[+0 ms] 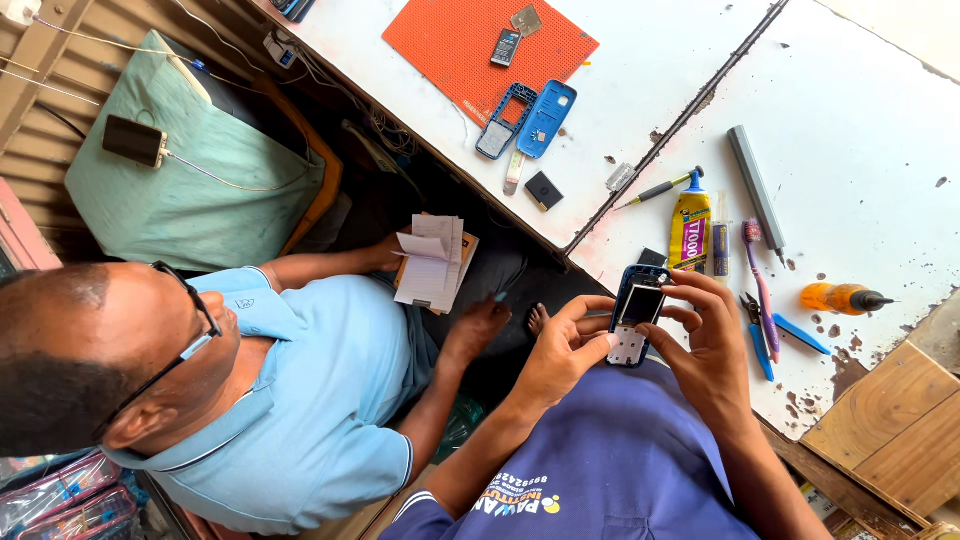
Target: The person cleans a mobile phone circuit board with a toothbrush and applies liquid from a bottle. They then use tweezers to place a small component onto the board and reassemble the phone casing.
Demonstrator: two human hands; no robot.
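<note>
Both hands gripping opened blue phone (637, 313), left hand (562, 352), right hand (705, 340), phone's lower edge hidden by fingers

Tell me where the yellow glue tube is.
The yellow glue tube lies on the white table, just above the phone held in both hands, beside the purple toothbrush.

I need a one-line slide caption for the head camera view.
Both hands, left hand and right hand, hold an opened blue phone over a white worktable.
</note>
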